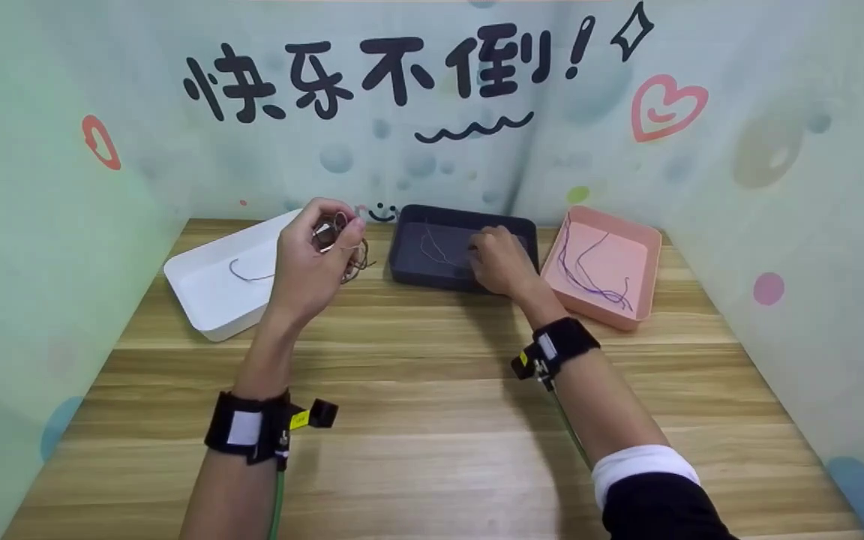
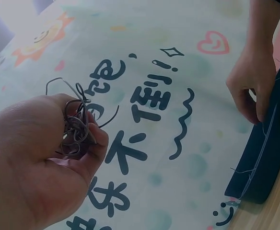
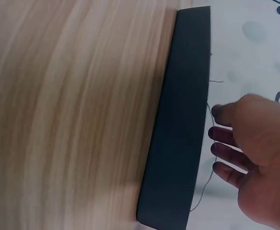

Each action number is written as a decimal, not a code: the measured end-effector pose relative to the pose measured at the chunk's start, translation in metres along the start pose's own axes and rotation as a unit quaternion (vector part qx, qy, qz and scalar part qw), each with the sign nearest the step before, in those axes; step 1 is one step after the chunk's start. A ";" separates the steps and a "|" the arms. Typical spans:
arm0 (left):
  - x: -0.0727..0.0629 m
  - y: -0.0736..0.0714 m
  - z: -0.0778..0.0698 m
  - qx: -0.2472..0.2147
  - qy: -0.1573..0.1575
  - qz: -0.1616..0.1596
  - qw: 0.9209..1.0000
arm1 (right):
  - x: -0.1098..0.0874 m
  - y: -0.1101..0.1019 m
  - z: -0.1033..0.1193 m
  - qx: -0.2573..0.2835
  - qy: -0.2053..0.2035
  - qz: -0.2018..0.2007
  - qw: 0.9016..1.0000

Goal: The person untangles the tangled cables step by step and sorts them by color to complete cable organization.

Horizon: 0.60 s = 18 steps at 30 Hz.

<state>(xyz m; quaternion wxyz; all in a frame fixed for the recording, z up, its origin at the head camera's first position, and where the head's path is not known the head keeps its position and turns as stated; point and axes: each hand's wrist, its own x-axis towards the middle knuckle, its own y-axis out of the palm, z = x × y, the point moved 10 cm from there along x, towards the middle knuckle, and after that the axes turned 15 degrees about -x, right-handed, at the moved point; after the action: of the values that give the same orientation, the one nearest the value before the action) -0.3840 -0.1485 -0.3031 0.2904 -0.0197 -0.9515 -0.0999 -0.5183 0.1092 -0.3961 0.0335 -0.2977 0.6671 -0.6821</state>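
Note:
In the head view my left hand (image 1: 312,259), raised beside the white tray (image 1: 226,330), holds a tangled bundle of thin wires. Grey and dark loops of this wire bundle (image 2: 77,129) stick out past the curled fingers in the left wrist view. My right hand (image 1: 503,262) is over the right part of the dark blue tray (image 1: 432,283). Its fingers are spread and loosely bent in the right wrist view, fingertips close by the tray's rim. A thin wire (image 3: 204,189) arcs above that rim and passes right at the fingertips.
One grey wire (image 1: 248,280) lies in the white tray. At the right, a pink tray (image 1: 631,324) holds several purple and dark wires (image 1: 582,281). The trays stand along the back of a wooden table (image 1: 417,420), before a printed cloth wall (image 1: 372,165).

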 end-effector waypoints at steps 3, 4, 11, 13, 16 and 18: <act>-0.001 0.004 0.002 0.004 -0.011 0.005 1.000 | -0.007 -0.011 -0.002 0.037 0.004 -0.011 0.999; -0.001 0.005 0.003 0.006 -0.014 0.006 1.000 | -0.009 -0.016 -0.002 0.049 0.005 -0.019 0.999; -0.003 0.011 0.008 0.015 -0.029 0.014 0.999 | -0.031 -0.054 -0.003 0.127 0.011 -0.078 0.989; -0.004 0.014 0.010 0.015 -0.030 0.014 0.999 | -0.039 -0.066 -0.001 0.146 0.014 -0.086 0.985; -0.005 0.018 0.013 0.016 -0.033 0.014 0.999 | -0.052 -0.083 0.009 0.173 0.012 -0.083 0.981; -0.005 0.022 0.016 0.019 -0.038 0.015 0.999 | -0.061 -0.096 0.022 0.191 -0.002 -0.083 0.978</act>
<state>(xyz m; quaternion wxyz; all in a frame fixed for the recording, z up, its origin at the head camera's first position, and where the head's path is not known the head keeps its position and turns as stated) -0.3869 -0.1238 -0.3150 0.2560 -0.0322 -0.9631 -0.0766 -0.4248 0.1270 -0.3306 0.0340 -0.3414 0.4971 -0.7970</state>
